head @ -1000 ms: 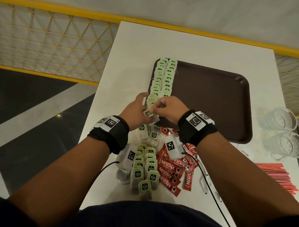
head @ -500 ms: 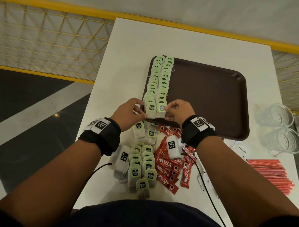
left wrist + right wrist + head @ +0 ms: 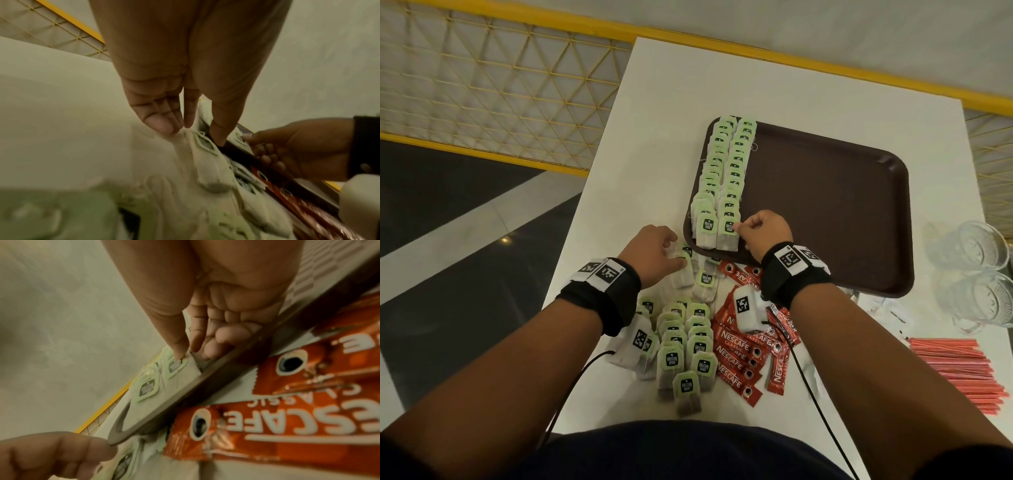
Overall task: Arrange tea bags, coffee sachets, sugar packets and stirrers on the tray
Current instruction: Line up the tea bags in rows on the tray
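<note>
Left grip [image 3: 654,253]: lying spread, fingertips touching loose bag [image 3: 685,277] on bench [image 3: 664,102], just beside tray [image 3: 825,212] corner.
Right grip [image 3: 763,233]: pinching placed bag [image 3: 727,240] by its tag.
Axis: loose bag is lying lengthwise along the 2 rows [image 3: 738,161]; left grip is nearer.

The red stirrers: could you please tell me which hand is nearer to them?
Right. The right hand is at the near edge of the tray, left of the stirrers; the left hand is farther left, on loose tea bags.
</note>
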Demonstrator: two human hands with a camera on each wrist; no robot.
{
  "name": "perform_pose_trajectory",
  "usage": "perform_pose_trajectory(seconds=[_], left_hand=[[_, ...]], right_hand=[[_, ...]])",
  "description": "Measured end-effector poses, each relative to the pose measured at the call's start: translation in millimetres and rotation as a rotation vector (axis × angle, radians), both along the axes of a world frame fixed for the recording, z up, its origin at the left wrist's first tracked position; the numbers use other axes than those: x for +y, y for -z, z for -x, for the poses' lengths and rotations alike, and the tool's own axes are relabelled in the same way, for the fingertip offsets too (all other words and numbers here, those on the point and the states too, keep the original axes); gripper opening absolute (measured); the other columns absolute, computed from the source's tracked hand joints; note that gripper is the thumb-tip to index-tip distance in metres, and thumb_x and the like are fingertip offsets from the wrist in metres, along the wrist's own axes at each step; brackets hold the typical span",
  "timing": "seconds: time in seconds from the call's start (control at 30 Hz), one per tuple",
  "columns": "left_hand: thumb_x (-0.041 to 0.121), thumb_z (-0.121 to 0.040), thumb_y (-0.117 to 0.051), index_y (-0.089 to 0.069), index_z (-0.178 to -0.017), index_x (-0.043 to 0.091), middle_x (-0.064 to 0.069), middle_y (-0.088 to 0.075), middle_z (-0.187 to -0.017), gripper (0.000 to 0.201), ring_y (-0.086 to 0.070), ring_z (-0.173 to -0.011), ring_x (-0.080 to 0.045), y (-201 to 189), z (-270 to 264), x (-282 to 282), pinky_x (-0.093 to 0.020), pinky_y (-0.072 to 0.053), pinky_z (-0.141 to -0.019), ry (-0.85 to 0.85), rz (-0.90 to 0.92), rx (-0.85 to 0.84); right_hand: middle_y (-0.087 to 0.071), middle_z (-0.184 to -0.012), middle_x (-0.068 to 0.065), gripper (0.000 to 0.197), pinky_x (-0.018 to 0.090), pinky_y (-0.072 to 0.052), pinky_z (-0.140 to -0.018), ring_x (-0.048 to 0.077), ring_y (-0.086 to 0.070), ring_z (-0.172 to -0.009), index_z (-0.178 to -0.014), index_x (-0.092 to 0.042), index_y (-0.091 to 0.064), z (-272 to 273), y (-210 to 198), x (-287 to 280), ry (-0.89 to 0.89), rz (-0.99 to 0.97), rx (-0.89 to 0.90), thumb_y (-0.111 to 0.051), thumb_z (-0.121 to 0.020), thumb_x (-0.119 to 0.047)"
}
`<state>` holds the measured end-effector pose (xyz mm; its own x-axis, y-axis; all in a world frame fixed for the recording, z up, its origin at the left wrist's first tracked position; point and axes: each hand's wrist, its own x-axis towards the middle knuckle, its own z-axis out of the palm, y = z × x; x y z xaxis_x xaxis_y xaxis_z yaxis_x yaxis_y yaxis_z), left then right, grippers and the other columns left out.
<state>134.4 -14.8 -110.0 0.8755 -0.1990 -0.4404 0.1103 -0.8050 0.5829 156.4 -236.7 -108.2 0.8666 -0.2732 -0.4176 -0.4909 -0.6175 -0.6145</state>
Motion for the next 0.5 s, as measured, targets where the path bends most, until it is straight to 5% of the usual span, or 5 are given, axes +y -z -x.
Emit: perform_pose_trajectory(seconds=[0.2, 0.37, 0.5], left_hand=[[0.026, -0.082, -0.074, -0.058, -0.125, 0.018, -0.007, -0.051, -0.116, 0.047, -0.054, -0.106, -0.025, 4.4, 3.3, -8.4, -0.032, -0.044, -0.093, 0.109, -0.061, -0.053], [0.025, -0.081, -0.077, -0.062, -0.115, 0.014, -0.005, -0.049, -0.115, 0.038, -0.054, -0.101, -0.022, 1.5, 4.5, -9.9, -0.031, -0.045, -0.091, 0.130, -0.053, -0.044], [0.017, -0.080, -0.077, -0.061, -0.100, 0.014, 0.000, -0.053, -0.103, 0.026, -0.054, -0.093, -0.019, -3.1, 8.2, -10.3, -0.026, -0.040, -0.078, 0.127, -0.015, -0.048]], right_hand=[[-0.066, -0.083, 0.003, 0.017, 0.041, -0.057, -0.076, 0.021, -0.065, -0.081, -0.088, -0.015, -0.062, 15.8, -17.0, 2.5, -0.126, 0.045, -0.034, -0.064, -0.090, -0.032], [-0.060, -0.079, -0.011, 0.009, 0.028, -0.045, -0.072, 0.004, -0.054, -0.073, -0.090, -0.017, -0.070, 37.1, -34.9, 10.4, -0.500, 0.117, 0.022, -0.066, -0.089, -0.025], [-0.069, -0.104, -0.002, 0.021, 0.033, -0.050, -0.088, 0.017, -0.063, -0.097, -0.106, -0.018, -0.073, 48.5, -34.8, 21.6, -0.722, 0.279, 0.082, -0.060, -0.093, -0.028]])
